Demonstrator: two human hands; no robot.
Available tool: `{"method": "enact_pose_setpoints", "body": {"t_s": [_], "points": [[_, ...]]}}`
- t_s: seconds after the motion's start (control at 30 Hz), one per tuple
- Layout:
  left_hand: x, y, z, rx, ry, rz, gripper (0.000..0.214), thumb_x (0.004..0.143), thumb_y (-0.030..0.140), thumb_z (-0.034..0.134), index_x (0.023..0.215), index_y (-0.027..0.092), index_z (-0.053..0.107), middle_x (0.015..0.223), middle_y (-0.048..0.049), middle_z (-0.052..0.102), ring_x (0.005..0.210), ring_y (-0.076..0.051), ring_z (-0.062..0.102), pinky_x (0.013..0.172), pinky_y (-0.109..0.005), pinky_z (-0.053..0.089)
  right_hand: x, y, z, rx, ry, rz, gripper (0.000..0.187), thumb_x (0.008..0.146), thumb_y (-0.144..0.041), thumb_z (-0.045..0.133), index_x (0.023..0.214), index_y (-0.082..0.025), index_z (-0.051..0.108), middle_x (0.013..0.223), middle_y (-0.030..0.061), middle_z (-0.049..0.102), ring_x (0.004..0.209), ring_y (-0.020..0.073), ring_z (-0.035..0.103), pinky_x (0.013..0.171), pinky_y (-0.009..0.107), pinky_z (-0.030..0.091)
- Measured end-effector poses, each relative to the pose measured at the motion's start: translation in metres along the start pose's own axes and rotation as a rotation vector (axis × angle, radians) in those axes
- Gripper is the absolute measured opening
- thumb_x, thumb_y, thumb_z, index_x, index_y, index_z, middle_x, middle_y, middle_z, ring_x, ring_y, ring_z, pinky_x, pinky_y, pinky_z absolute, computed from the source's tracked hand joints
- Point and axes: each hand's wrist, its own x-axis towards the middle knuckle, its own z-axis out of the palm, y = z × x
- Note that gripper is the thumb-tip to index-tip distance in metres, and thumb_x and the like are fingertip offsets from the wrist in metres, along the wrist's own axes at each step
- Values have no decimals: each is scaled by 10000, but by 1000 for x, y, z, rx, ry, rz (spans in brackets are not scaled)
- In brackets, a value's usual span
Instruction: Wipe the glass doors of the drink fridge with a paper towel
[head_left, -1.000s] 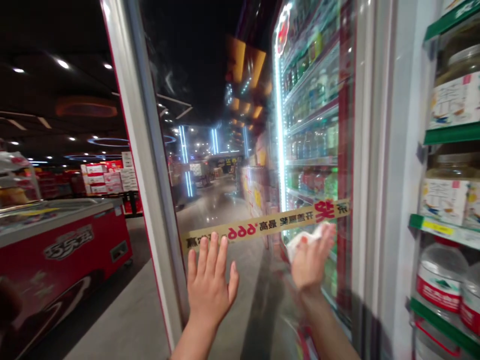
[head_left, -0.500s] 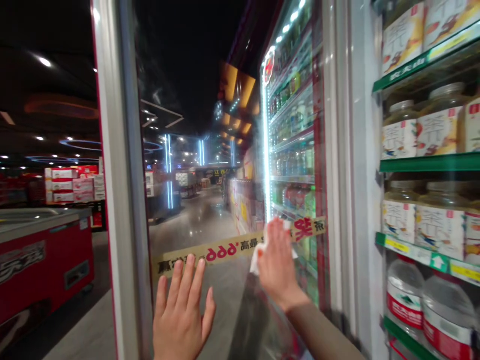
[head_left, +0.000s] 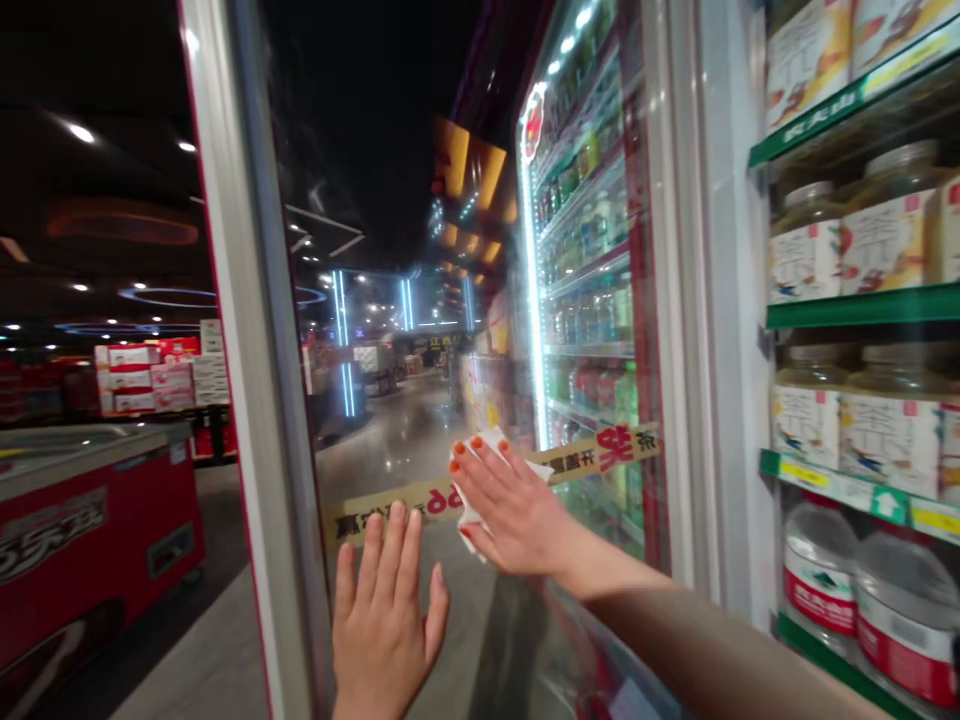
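Left hand (head_left: 386, 625) wide at the glass door (head_left: 409, 425), my right hand (head_left: 517, 515) flat over a rumpled white tissue (head_left: 472, 508)!

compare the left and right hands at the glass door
The left hand is empty, while the right hand lies flat over a white wipe. The left hand points upward; the right hand slants up and leftward. Both hands turn their palms toward the glass door.
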Motion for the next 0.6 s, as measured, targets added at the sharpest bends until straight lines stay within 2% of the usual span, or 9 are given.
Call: {"method": "enact_pose_setpoints", "body": {"t_s": [0.03, 0.07, 0.17, 0.23, 0.3, 0.43, 0.47, 0.53, 0.6], "points": [[0, 1, 0, -2, -5, 1, 786, 985, 330, 672, 1694, 221, 352, 1685, -99, 463, 1667, -225, 284, 1413, -471, 138, -4, 4, -4, -3, -29, -49, 749, 1081, -456, 410, 1749, -218, 168, 1809, 91, 266, 1684, 273, 227, 1349, 576, 290], [0, 2, 1, -7, -10, 3, 780, 988, 335, 669, 1693, 221, 355, 1675, -98, 481, 1666, -222, 288, 1413, -463, 137, -6, 18, -10, -19, -24, 13, 730, 1090, -472, 397, 1737, -186, 219, 1799, 113, 289, 1682, 277, 233, 1352, 577, 280], [2, 3, 4, -7, -13, 21, 761, 998, 351, 653, 1688, 206, 366, 1644, -102, 531, 1666, -209, 285, 1413, -434, 124, 15, 83, -30, -70, 118, 533, 782, 1127, -520, 272, 1697, 12, 213, 1790, 266, 202, 1694, 353, 154, 1340, 639, 234], [2, 2, 5, -9, -1, 13, 762, 995, 339, 658, 1686, 196, 371, 1640, -106, 540, 1667, -208, 285, 1415, -429, 123, 43, 102, -37, -85, 216, 704, 814, 1139, -509, 210, 1676, 97, 120, 1777, 343, 102, 1696, 398, 58, 1328, 689, 186], [0, 0, 5, -21, 15, 4, 794, 981, 307, 671, 1694, 181, 346, 1674, -112, 497, 1666, -217, 292, 1414, -435, 145, 63, 83, -35, -60, 259, 559, 782, 1143, -463, 243, 1688, 73, 79, 1787, 323, 87, 1699, 381, 5, 1331, 696, 160], [-8, -6, 3, -14, 59, 41, 895, 952, 252, 658, 1723, 131, 220, 1792, -129, 270, 1686, -267, 239, 1405, -472, 194, 73, 16, -23, 122, 123, -349, 650, 1112, -405, 384, 1708, -165, 288, 1782, 79, 336, 1685, 193, 201, 1360, 486, 277], [-10, -8, 4, -5, 61, 54, 903, 950, 248, 648, 1725, 123, 202, 1804, -134, 234, 1690, -278, 222, 1403, -483, 198, 77, 14, -23, 147, 94, -466, 618, 1112, -413, 388, 1692, -205, 337, 1760, 36, 389, 1664, 158, 261, 1352, 441, 300], [-12, -11, 5, 3, 53, 73, 894, 953, 246, 627, 1726, 122, 194, 1809, -143, 221, 1693, -284, 212, 1400, -495, 202, 99, 31, -29, 131, 96, -391, 618, 1122, -461, 364, 1681, -198, 348, 1757, 32, 396, 1657, 172, 286, 1352, 479, 288], [-12, -15, 5, -9, 34, 71, 884, 961, 242, 616, 1728, 135, 191, 1809, -143, 227, 1695, -280, 205, 1399, -500, 195, 135, 59, -41, 65, 140, -30, 700, 1128, -506, 313, 1691, -93, 268, 1797, 134, 278, 1690, 287, 183, 1341, 646, 199]]}}
